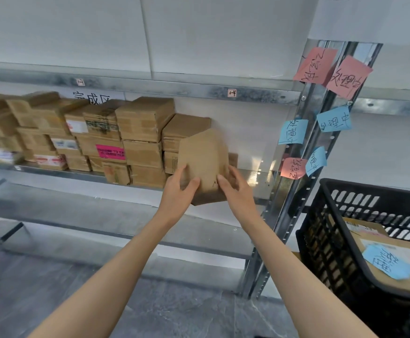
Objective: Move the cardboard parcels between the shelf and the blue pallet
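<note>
stacked parcels [140, 132] crowd the shelf [82, 189] on the left, black crate [325, 215] on the right. left hand [178, 191] and right hand [235, 191] both grip one cardboard parcel [202, 157] between them, tilted, at shelf front edge.

White sign [92, 98] behind the stacked parcels [143, 123] reads 完成区; sticky notes [316, 65] and pink label [110, 151], illegible.

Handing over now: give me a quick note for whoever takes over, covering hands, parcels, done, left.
Both the left hand and right hand grip one cardboard parcel, tilted, at the right end of the shelf, in front of the stacked parcels.
Done: many parcels are stacked on the shelf.
Left: this parcel is not set down; more lie in the black crate.
The blue pallet is not in view.
</note>
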